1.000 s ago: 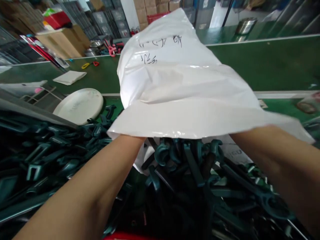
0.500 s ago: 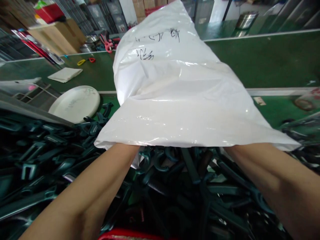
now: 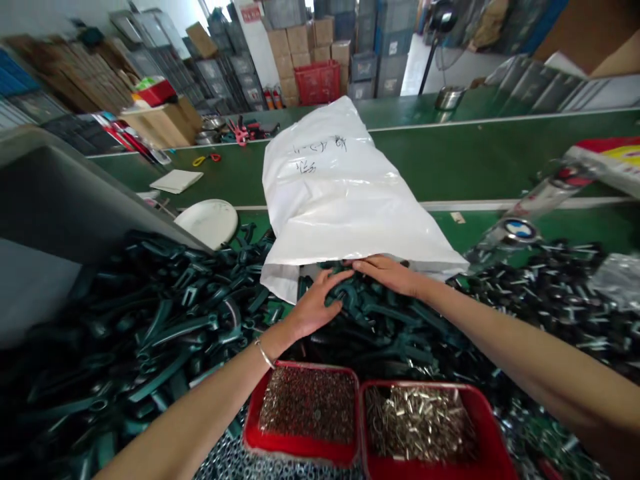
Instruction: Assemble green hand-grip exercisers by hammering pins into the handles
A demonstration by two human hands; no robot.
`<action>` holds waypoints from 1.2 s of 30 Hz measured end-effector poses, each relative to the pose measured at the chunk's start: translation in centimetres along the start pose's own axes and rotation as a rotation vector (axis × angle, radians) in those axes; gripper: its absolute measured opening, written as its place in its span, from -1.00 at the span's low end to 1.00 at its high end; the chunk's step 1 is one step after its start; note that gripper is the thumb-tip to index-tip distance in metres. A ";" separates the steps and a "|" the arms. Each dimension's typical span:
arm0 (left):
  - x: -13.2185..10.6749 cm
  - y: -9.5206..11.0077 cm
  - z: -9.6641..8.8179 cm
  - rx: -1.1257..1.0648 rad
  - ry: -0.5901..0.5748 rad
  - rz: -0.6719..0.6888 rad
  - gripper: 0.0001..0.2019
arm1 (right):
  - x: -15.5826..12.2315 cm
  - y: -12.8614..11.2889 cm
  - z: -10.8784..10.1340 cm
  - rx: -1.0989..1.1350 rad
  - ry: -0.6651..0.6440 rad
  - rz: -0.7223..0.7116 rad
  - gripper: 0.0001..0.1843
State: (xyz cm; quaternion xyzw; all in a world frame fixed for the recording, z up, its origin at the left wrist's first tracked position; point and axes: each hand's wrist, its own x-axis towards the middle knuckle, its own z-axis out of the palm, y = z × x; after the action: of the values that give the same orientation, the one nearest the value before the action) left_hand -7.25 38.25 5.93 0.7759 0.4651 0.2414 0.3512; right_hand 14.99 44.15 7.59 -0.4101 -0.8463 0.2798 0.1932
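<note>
A large white plastic bag (image 3: pixel 345 200) with black handwriting lies on the bench, its mouth facing me and its lower edge folded open. Just in front of that mouth is my left hand (image 3: pixel 320 303), thumb and fingers spread over dark green curved metal parts (image 3: pixel 385 320). My right hand (image 3: pixel 387 273) lies flat at the bag's edge with fingers stretched out, the tips close to those of the left. Neither hand visibly grips anything. Some of the green parts lie at the bag's mouth; what is deeper inside is hidden.
Nearest me stand a red tray of small brown-grey pieces (image 3: pixel 307 403) and a red tray of shiny metal pins (image 3: pixel 425 420). Green parts heap up at left beside a grey bin (image 3: pixel 100 200); black and silver pieces (image 3: pixel 540 293) spread right. A white round lid (image 3: pixel 207 223) lies behind.
My hands have come out from inside the bag toward me, now visible at its mouth. The bag rests lower and flatter, and the view has pulled back to include the red trays.
</note>
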 end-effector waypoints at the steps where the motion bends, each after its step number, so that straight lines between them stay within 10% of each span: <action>1: -1.5 0.8 0.0 -0.001 -0.005 0.013 -0.40 | -1.1 -1.2 -0.1 0.039 -0.037 -0.051 -0.64; 9: -11.2 5.1 0.2 0.116 -0.040 0.092 -0.44 | -9.7 -7.7 1.4 -0.203 -0.026 -0.225 -0.65; 16: -25.4 6.1 2.7 0.288 0.266 0.091 -0.54 | -22.9 -12.5 2.9 -0.360 0.173 -0.211 -0.59; 23: -43.7 1.9 3.5 0.590 0.551 -0.115 -0.59 | -45.9 -18.8 13.8 -0.164 0.216 -0.033 -0.68; 26: -49.2 2.7 6.6 0.583 0.475 -0.095 -0.60 | -51.5 -22.4 19.5 -0.051 0.233 0.001 -0.70; 31: -51.8 6.6 14.3 0.633 0.152 0.149 -0.38 | -53.7 -27.9 24.3 0.105 0.167 0.022 -0.73; 36: -46.4 7.5 18.2 0.668 0.214 0.078 -0.53 | -53.7 -31.0 25.5 0.174 0.096 -0.047 -0.72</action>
State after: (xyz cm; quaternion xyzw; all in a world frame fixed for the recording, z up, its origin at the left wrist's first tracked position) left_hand -11.24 -11.40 -2.10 0.8354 0.5227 0.1692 0.0179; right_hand 14.27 -22.66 2.28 -0.3848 -0.8179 0.3277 0.2748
